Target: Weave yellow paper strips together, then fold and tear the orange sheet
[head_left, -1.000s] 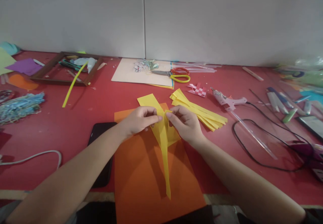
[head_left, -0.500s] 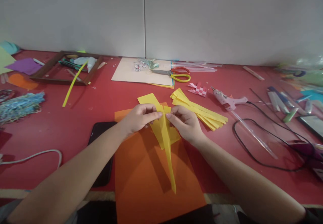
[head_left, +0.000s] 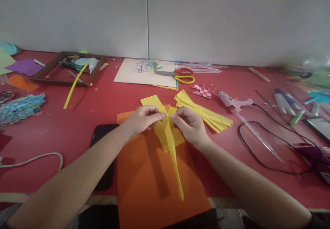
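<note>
One black phone is partly hidden behind the left forearm, and the overlapping yellow strips at right defy counting, while the left hand and right hand, thumbs against fingers, pinch one folded yellow piece above one orange sheet near the middle of the surface.

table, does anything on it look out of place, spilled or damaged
A yellow strip juts across the near rim of the frame, partly outside it, and loose scraps litter the pale sheet by the scissors. Both look untidy; no damage stands out.
</note>
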The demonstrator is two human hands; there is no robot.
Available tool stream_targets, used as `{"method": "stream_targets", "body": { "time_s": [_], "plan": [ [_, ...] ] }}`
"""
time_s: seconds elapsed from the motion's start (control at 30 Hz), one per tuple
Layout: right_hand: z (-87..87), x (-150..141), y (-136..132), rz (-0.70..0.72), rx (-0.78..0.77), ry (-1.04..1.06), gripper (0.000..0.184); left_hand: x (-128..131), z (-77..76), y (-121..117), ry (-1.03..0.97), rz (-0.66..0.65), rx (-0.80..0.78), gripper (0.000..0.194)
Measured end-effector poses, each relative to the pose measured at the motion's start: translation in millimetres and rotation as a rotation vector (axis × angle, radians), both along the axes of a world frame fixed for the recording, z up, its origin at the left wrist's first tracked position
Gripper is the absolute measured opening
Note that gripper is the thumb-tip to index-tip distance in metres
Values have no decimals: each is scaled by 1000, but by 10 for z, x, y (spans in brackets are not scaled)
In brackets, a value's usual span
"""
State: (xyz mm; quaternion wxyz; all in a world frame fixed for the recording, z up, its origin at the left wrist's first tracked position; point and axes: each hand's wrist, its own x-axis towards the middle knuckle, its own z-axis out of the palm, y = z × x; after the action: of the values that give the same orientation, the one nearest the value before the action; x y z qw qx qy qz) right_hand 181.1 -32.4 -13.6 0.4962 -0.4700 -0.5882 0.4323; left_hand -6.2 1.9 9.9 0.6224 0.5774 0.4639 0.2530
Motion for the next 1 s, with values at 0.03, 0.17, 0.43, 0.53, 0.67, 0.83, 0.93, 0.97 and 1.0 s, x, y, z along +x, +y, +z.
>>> {"method": "stream_targets", "body": {
  "time_s": [0.03, 0.17, 0.43, 0.53, 0.67, 0.83, 0.93, 0.97, 1.0],
  "plan": [
    [-3, 4, 2, 0, -6, -6, 32, -1, 1, -8, -5, -4, -6, 34],
    [-11, 11, 13, -8, -17, -4, 36, -5, -3, -46, -12, -78, -22, 36],
    [13, 11, 3, 69, -100, 104, 36, -8, -36, -45, -19, -133, 19, 36],
    [3, 20, 0, 102, -93, 92, 35, -14, -45, -37, -36, -136, 29, 37],
    [-1, 21, 2, 103, -42, 80, 32, -10, -40, -40, -41, -130, 34, 39],
    [8, 10, -1, 84, -3, 62, 30, 2, -23, -41, -58, -114, 20, 38],
    [12, 16, -3, 60, -13, 61, 31, 9, -15, -36, -55, -91, 18, 38],
    [14, 19, -2, 50, -21, 62, 31, 11, -14, -35, -56, -70, 21, 38],
    [15, 22, -1, 39, -31, 65, 31, 11, -14, -34, -57, -47, 26, 39]
  ]
}}
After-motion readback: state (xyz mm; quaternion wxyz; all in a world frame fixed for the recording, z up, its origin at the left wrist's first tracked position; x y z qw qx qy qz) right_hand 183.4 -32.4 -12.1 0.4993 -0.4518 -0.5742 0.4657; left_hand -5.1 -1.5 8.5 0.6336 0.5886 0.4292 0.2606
